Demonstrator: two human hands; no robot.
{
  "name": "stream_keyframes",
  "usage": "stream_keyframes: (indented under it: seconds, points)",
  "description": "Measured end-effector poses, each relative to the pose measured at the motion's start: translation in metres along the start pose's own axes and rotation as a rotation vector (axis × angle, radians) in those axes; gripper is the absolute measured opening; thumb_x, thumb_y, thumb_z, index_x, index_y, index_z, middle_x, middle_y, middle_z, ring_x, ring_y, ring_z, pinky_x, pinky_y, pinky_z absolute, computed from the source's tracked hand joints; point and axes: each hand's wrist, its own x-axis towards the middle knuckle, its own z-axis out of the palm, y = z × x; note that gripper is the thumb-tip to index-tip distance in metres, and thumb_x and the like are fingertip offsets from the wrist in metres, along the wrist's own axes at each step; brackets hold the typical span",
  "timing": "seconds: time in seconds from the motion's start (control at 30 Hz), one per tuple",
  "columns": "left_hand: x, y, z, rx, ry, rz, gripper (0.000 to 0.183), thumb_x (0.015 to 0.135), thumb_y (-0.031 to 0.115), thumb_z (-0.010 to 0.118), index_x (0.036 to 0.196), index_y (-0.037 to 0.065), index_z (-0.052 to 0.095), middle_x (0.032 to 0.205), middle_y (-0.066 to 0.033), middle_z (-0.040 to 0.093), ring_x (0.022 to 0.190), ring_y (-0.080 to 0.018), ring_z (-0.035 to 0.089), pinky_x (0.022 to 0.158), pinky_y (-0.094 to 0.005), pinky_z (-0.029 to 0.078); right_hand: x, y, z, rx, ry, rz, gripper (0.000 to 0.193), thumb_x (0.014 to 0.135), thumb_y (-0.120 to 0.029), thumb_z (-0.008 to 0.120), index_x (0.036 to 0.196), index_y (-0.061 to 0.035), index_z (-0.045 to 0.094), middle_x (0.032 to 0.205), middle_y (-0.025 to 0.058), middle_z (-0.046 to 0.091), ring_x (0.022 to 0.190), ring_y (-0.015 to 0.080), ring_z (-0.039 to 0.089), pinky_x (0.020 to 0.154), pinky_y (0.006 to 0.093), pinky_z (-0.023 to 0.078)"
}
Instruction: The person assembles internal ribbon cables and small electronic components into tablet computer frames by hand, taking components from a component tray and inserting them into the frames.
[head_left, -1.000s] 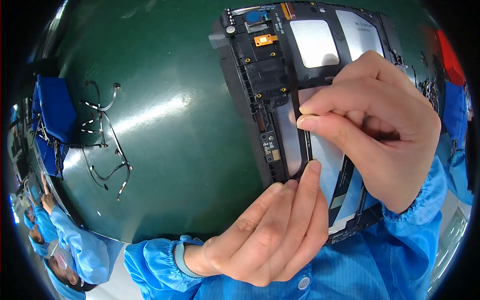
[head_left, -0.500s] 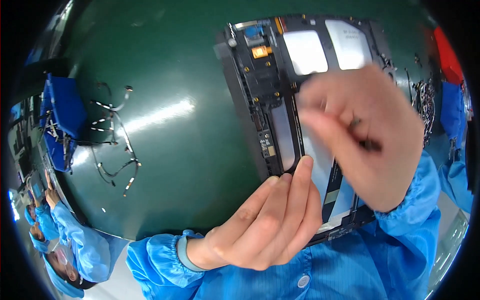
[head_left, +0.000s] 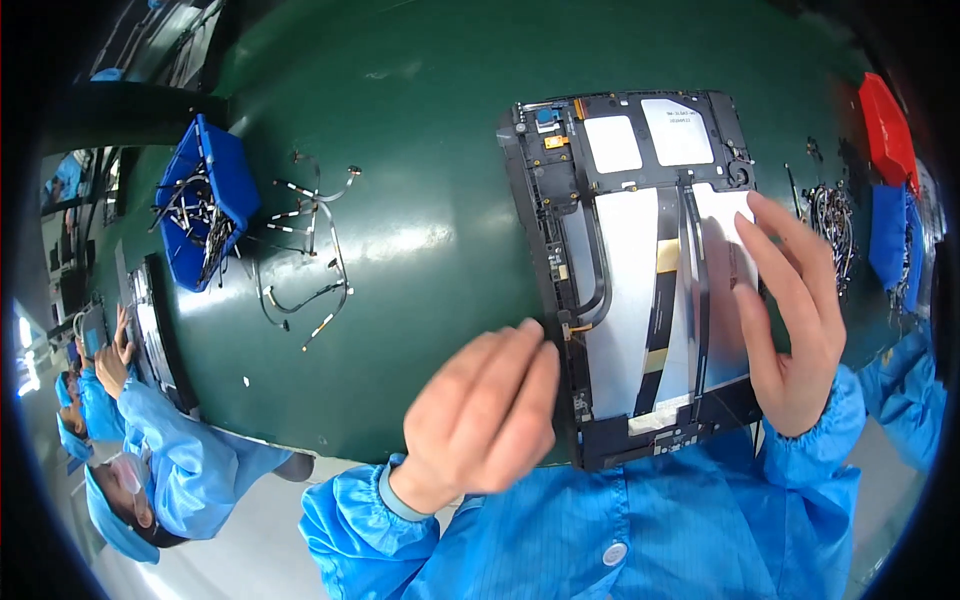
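An opened tablet-like device (head_left: 620, 290) lies in front of me, its black frame showing silver panels and flat black ribbon cables. A thin black cable (head_left: 602, 270) curves down its left side to a small orange-tipped end at the frame. My left hand (head_left: 485, 410) is by the lower left edge, fingers bent and pressed together; anything between them is hidden. On the other side, my right hand (head_left: 795, 320) has its fingers apart, the tips over the device's right edge and silver panel.
Loose cables (head_left: 320, 250) lie on the green table (head_left: 400, 120) to the left, beside a blue bin (head_left: 225, 180) of cables. At the right are a cable pile (head_left: 830, 225), a red bin (head_left: 887, 130) and another blue bin (head_left: 890, 225). A co-worker (head_left: 180, 400) sits at far left.
My right hand has gone from above the device to its right edge, and its fingers have spread. My left hand has drawn back leftward off the thin cable. The whole view has shifted.
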Motion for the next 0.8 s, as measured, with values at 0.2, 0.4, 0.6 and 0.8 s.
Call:
stream_keyframes:
  seconds: [0.2, 0.4, 0.6, 0.8]
  points:
    - [0.011, -0.005, 0.009, 0.032, -0.100, 0.059, 0.038, 0.068, 0.004, 0.062, 0.105, 0.002, 0.070, 0.108, -0.0129, 0.066, 0.091, -0.0229, 0.066, 0.076, -0.0310, 0.056, -0.042, 0.007, 0.021, 0.116, 0.077, 0.249, 0.064, 0.086, -0.003, 0.063, 0.145, -0.0061, 0.040, 0.143, 0.0223, 0.045, 0.131, 0.0405, 0.045, 0.106, 0.0439, 0.041]
    - [0.004, 0.007, -0.003, -0.370, -0.199, -0.207, 0.051, 0.078, -0.006, 0.057, 0.129, -0.003, 0.054, 0.128, -0.0220, 0.056, 0.105, -0.0328, 0.064, 0.084, -0.0375, 0.056, -0.053, 0.007, 0.016, 0.417, 0.078, 0.324, 0.062, 0.089, -0.007, 0.059, 0.146, 0.0010, 0.035, 0.145, 0.0234, 0.044, 0.130, 0.0348, 0.048, 0.108, 0.0376, 0.037]
    - [0.042, 0.015, -0.044, -0.787, 0.095, -0.564, 0.044, 0.084, -0.010, 0.048, 0.128, -0.006, 0.052, 0.136, -0.0279, 0.050, 0.117, -0.0358, 0.059, 0.101, -0.0421, 0.047, 0.014, -0.014, -0.027, 1.063, 0.138, 0.179, 0.072, 0.088, 0.001, 0.058, 0.151, -0.0001, 0.023, 0.157, 0.0196, 0.023, 0.146, 0.0295, 0.023, 0.115, 0.0358, 0.027]
    - [0.089, 0.060, -0.135, -0.328, 0.219, 0.375, 0.017, 0.080, 0.010, 0.063, 0.093, 0.004, 0.073, 0.101, -0.0134, 0.072, 0.103, -0.0247, 0.067, 0.096, -0.0367, 0.048, 0.224, 0.008, 0.010, 1.265, 0.152, 0.176, 0.074, 0.083, 0.002, 0.066, 0.149, -0.0083, 0.034, 0.155, 0.0170, 0.030, 0.143, 0.0258, 0.030, 0.108, 0.0309, 0.036]
